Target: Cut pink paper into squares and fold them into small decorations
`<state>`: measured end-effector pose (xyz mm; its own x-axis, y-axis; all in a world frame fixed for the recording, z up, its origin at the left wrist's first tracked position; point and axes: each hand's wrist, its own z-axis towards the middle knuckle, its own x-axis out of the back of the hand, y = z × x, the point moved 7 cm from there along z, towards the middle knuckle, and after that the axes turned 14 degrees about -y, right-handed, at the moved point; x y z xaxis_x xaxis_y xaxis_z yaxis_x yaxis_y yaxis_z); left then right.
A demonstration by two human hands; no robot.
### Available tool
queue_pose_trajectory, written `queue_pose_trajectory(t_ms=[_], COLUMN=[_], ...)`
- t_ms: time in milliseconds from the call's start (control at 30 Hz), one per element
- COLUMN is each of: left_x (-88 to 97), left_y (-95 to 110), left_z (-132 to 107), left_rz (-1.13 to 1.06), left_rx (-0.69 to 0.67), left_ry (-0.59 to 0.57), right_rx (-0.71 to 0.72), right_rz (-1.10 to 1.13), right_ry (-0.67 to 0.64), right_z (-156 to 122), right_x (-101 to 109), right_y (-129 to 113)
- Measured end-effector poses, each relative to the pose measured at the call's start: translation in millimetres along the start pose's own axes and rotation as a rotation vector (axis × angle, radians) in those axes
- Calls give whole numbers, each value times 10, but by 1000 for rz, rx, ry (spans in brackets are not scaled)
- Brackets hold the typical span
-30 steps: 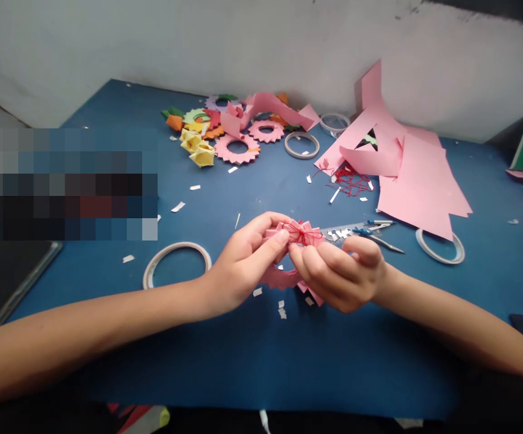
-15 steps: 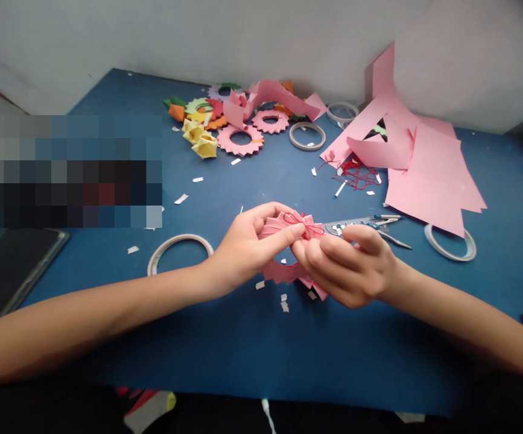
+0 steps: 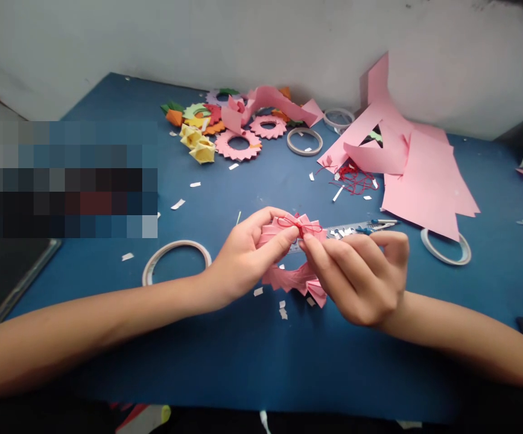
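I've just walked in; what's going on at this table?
The person's left hand holds a pleated pink paper ring, its thumb beside a small red bow. The right hand has its fingertips at the bow. Beyond them, on the blue table, lie more paper rings, pink sheets and a tangle of red thread.

bare hands: left hand (image 3: 243, 256) with slim fingers (image 3: 268, 214), long thumb, narrow wrist; right hand (image 3: 365, 277) with slim fingers too, rounded knuckles, smooth back. left forearm (image 3: 107, 328) slender, smooth, bare out to picture edge, widening gently from wrist. right forearm (image 3: 464, 337) likewise slender and bare, tapering toward wrist. black cloth (image 3: 39, 413) at bottom edge, seemingly clothing; deep in shadow, seams and cut too dark to tell. pale cord (image 3: 265, 421) at bottom middle; worn or not, unclear.
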<state>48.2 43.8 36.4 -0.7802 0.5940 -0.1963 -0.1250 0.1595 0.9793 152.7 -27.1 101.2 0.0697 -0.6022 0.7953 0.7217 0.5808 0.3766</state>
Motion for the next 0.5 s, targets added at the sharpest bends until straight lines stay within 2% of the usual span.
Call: queue_pose_trajectory(t_ms=[200,500], left_x=[-33,-40], left_y=[48,62], left_z=[-43,-95], left_rz=[33,78], left_rx=[-33,-59], left_ry=[25,66], right_rx=[-14,43], right_rz=[51,64], right_ry=[77,94], right_z=[-22,-12], right_x=[-10,-33], right_y=[-18,-23])
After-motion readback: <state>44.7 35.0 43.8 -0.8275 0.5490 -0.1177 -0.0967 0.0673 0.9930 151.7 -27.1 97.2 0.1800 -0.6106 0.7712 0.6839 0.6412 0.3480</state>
